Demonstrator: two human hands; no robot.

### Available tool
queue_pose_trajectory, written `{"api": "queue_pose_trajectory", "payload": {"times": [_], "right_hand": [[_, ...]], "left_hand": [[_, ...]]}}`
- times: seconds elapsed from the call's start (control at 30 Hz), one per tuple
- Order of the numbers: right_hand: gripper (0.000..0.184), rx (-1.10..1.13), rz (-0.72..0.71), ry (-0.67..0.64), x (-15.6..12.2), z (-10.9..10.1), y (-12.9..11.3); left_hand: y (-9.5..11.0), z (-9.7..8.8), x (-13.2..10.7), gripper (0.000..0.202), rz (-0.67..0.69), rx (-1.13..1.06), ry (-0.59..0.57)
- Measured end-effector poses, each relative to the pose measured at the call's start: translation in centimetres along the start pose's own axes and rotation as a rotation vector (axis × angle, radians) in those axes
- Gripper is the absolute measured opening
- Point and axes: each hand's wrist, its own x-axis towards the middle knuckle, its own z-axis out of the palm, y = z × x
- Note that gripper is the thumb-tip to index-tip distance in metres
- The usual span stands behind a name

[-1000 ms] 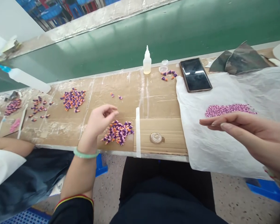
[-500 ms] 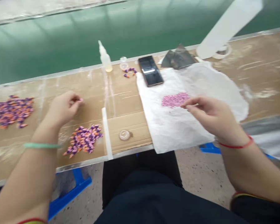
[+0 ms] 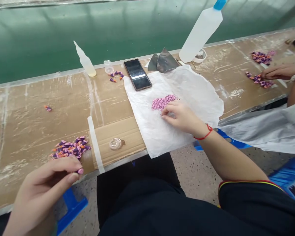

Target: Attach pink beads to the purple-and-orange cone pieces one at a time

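Note:
My left hand (image 3: 46, 186) is closed in a pinch near the table's front edge. Between thumb and forefinger it holds a small piece with a round pink end (image 3: 80, 171); the fingers hide most of it. Just behind lies a heap of small purple, pink and orange pieces (image 3: 71, 147). My right hand (image 3: 180, 116) hovers at the near side of a patch of tiny pink bits (image 3: 162, 102), spread on white sheeting (image 3: 159, 137). Its thumb and forefinger meet at the tips; anything between them is too small to name. One loose purple-orange piece (image 3: 48, 108) lies farther back on the left.
A small squeeze bottle (image 3: 87, 65), a phone (image 3: 138, 74), dark triangular sheets (image 3: 166, 60), a large white bottle (image 3: 201, 34) and a tape roll (image 3: 200, 55) line the back. A round clear lid (image 3: 115, 143) lies in front. Another person's hand (image 3: 275, 71) touches pieces at right.
My left hand has come back toward the front edge, past the near heap, and the loose piece shows on the table. My right hand stays by the pink bits. The view has swung right.

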Motion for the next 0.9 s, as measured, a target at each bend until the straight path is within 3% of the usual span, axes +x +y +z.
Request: {"api": "queue_pose_trajectory", "payload": {"times": [0.13,0.53,0.77,0.9], "right_hand": [[0.011,-0.010,0.008,0.018,0.1,0.4,-0.3],[0.015,-0.121,-0.019,0.053,0.1,1.2,-1.1],[0.021,-0.206,-0.047,0.032,0.0,2.1,-1.5],[0.021,-0.074,-0.186,-0.005,-0.9,0.9,-4.2]], "left_hand": [[-0.1,0.3,-0.6,0.011,-0.085,-0.046,-0.093],[2.4,2.8,-1.9,0.007,-0.085,-0.217,-0.195],[3.7,7.2,-2.5,0.012,-0.002,-0.316,-0.367],[5.1,10.8,-1.2,0.016,0.034,-0.224,-0.419]]}}
